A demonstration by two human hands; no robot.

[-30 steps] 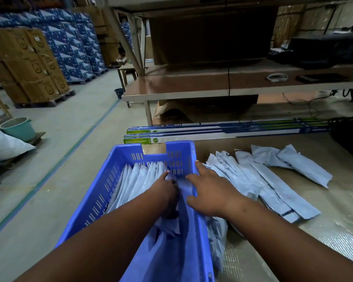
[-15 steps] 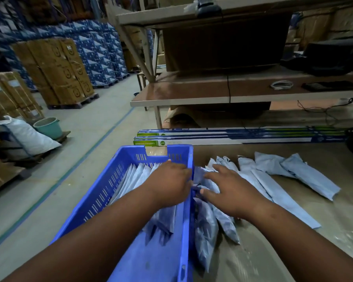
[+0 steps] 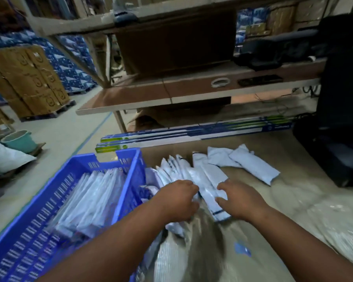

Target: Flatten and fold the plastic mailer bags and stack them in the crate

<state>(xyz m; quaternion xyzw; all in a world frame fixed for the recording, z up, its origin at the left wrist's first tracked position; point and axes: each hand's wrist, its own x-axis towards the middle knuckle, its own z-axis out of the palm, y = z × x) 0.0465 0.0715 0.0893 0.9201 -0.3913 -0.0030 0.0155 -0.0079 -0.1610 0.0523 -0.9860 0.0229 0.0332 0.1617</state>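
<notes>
While two hands (image 3: 208, 197) grip one mailer (image 3: 209, 185).

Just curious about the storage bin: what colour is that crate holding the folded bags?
Bright blue crate, with slotted walls; the head view shows it.

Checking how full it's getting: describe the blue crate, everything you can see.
The blue crate is rigid-looking plastic with slotted walls and a notched far rim. It sits left of the loose mailers on the work surface. Pale folded mailers stand on edge inside in a row. Neither hand touches it; the left forearm crosses above its near corner.
</notes>
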